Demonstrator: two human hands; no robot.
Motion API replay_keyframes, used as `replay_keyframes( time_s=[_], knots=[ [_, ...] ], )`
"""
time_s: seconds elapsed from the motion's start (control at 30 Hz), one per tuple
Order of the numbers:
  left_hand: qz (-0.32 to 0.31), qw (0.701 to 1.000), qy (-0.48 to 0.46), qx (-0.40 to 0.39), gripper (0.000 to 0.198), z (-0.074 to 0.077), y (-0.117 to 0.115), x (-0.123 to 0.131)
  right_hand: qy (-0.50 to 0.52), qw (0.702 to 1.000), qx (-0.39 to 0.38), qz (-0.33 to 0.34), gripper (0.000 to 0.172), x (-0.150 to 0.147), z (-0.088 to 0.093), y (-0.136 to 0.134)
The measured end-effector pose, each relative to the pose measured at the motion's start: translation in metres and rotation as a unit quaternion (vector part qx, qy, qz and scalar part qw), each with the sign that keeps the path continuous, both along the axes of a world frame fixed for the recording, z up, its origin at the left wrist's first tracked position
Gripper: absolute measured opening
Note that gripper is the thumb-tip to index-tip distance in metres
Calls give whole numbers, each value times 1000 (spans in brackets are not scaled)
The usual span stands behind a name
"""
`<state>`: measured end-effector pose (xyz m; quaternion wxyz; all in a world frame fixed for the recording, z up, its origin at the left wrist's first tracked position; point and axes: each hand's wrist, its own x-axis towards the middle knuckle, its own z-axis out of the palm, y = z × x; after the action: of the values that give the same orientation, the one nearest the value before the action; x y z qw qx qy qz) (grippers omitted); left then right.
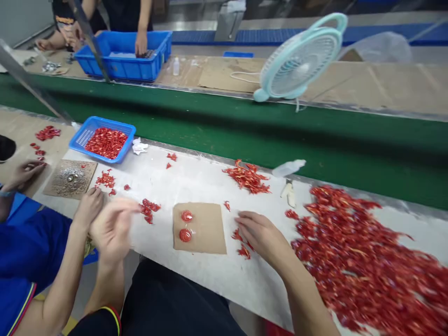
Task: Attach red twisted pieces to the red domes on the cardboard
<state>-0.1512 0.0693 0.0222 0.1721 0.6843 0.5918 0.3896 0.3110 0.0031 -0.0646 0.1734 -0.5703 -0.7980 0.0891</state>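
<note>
While right hand lies open, empty, beside loose red scraps, left hand blurred, grip unclear; cardboard square sits between hands, red heap within right's reach.

You've got 2 red discs on 1 cardbd sq, plus 2 blue bskts, 1 fan, 2 plastic btls.

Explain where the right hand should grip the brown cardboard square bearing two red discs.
Pinch the bare right edge of the brown cardboard square, coming from the right, where the right hand lies close. The square lies flat on the white sheet, so lift that edge first; both red discs sit left of it, clear of the fingers.
</note>
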Motion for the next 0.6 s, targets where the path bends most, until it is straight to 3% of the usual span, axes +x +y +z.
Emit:
replay_keyframes(
  time_s=[0.07,0.13,0.27,0.33,0.47,0.6],
  knots=[
    [5,1000,1,6,20,-9,-9,28,13,1000,18,6,31,4,-5,-4],
    [33,998,58,9,30,-21,-9,37,26,999,29,2,30,7,-6,-7],
    [142,977,156,-25,42,-44,-7,14,44,999,28,-12,28,7,-7,-10],
    [157,972,166,-48,44,-51,-11,2,50,998,25,-23,29,6,-8,-11],
    [154,974,156,-57,41,-55,-16,-7,59,997,12,-50,32,3,-10,-11],
    [204,965,159,-44,52,-55,-1,-13,68,996,-3,-58,33,2,-10,-10]
  ],
)
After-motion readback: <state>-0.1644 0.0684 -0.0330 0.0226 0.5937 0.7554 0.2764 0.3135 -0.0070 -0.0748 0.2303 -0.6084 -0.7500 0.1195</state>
